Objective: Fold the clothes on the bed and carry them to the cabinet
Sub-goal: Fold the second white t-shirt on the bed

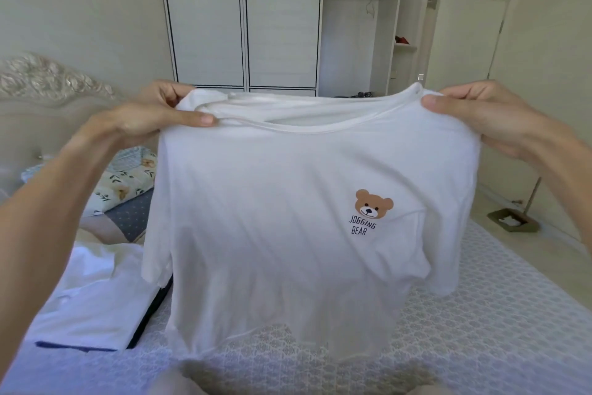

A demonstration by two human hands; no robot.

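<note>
A white T-shirt (pixel 288 208) with a brown bear print and the words "JOGGING BEAR" hangs spread out in the air above the bed (pixel 464 330). My left hand (pixel 150 116) pinches its left shoulder beside the collar. My right hand (pixel 474 112) pinches the right shoulder. The hem dangles just over the patterned bedcover. A folded white garment (pixel 93 298) with a dark blue edge lies on the bed at the left. The white cabinet (pixel 243 29) stands against the far wall, its right section open.
An ornate headboard (pixel 48 80) and floral pillows (pixel 125 180) are at the left. A dustpan with a long handle (pixel 512 221) sits on the floor to the right of the bed. A doorway (pixel 464 39) is at the far right.
</note>
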